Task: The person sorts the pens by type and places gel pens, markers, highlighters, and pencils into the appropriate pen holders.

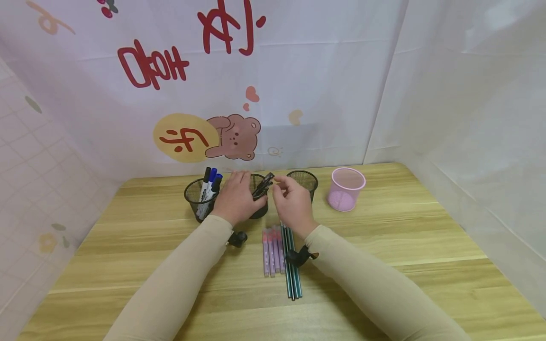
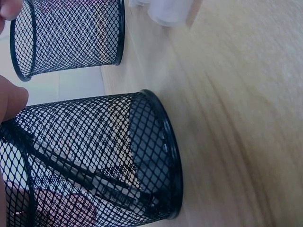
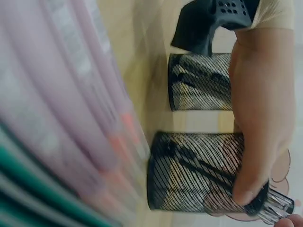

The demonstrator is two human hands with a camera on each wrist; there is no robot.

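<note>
Several black pens [image 1: 262,184] lean inside a black mesh pen cup [image 3: 199,175], their tops sticking out above the rim. My left hand [image 1: 239,199] holds this cup at its rim, the thumb along the near side. Close to the pen tops is my right hand [image 1: 294,203], its fingers loosely bent and the fingertips right beside the pens. Through the mesh in the left wrist view, the lower part of a pen [image 2: 118,191] shows slanting toward the cup's bottom.
Left stands a black mesh cup [image 1: 190,201] with blue and black markers [image 1: 206,189]. Another black mesh cup [image 1: 304,176] and a pink cup [image 1: 344,199] are right. Several purple pens [image 1: 272,255] and dark green pencils [image 1: 293,279] lie in front on the wooden table [image 1: 405,237].
</note>
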